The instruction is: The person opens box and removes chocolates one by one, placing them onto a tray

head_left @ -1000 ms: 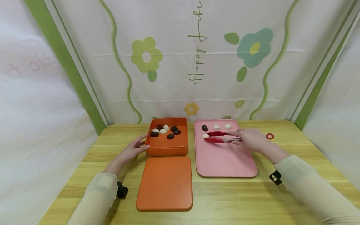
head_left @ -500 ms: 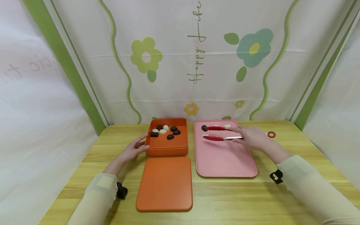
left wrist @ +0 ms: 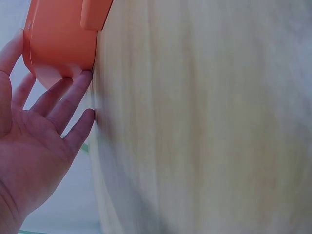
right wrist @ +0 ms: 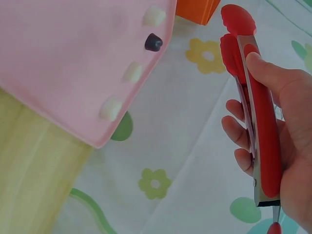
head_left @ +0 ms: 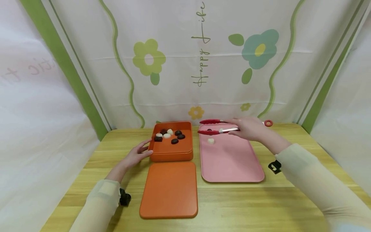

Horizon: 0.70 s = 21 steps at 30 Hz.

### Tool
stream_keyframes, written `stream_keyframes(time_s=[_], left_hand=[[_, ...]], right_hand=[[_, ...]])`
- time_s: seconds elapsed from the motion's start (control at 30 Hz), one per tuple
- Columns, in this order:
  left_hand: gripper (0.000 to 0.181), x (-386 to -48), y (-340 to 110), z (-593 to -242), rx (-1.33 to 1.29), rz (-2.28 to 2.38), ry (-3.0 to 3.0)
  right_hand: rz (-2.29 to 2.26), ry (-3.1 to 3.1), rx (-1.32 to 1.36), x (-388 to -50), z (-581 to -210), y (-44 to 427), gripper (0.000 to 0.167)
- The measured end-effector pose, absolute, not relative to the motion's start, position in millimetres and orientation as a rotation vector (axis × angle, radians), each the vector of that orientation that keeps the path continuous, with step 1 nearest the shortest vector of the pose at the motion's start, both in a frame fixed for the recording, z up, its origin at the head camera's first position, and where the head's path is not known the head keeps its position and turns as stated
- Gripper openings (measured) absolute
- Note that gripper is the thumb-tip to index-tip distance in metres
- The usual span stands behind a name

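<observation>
In the head view my left hand (head_left: 137, 154) rests its fingertips against the left side of an orange box (head_left: 172, 157). The left wrist view has the fingers spread along the box wall (left wrist: 63, 36). Inside lie several dark and white pieces that look like chocolates. My right hand (head_left: 250, 129) grips red-tipped tongs (head_left: 215, 132) above the pink tray (head_left: 232, 164). The tongs' tips stand apart, with nothing seen between them. On the tray are a white piece (head_left: 211, 141), a dark piece (right wrist: 153, 43) and further white pieces (right wrist: 111, 108) along the back edge.
An orange lid (head_left: 169, 190) lies flat in front of the box, left of the tray. A printed cloth (head_left: 179, 80) hangs behind the wooden table (head_left: 232, 203), with white cloth at both sides.
My right hand has lifted the tongs off the white piece on the tray and moved them up and back, toward the tray's far edge. The left hand stays at the box.
</observation>
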<state>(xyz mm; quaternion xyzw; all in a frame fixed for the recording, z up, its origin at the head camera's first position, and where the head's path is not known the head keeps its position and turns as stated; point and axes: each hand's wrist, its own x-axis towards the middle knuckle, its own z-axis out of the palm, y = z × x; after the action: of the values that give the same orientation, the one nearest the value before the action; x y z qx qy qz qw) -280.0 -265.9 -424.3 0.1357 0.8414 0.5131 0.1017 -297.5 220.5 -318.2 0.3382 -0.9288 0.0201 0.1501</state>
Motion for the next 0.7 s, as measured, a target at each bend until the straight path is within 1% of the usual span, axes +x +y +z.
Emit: stream_keyframes(time_s=[0.33,0.7], left_hand=[[0.069,-280,-266,-423,0.397,1.51,2.48],[0.068,-280,-266,-421,0.371,1.504,2.474]], right_hand=[[0.225,-2.765,1.11,-308,-304,172,0.054],[0.003,-2.799,1.15,-318,-313,125,0.049]])
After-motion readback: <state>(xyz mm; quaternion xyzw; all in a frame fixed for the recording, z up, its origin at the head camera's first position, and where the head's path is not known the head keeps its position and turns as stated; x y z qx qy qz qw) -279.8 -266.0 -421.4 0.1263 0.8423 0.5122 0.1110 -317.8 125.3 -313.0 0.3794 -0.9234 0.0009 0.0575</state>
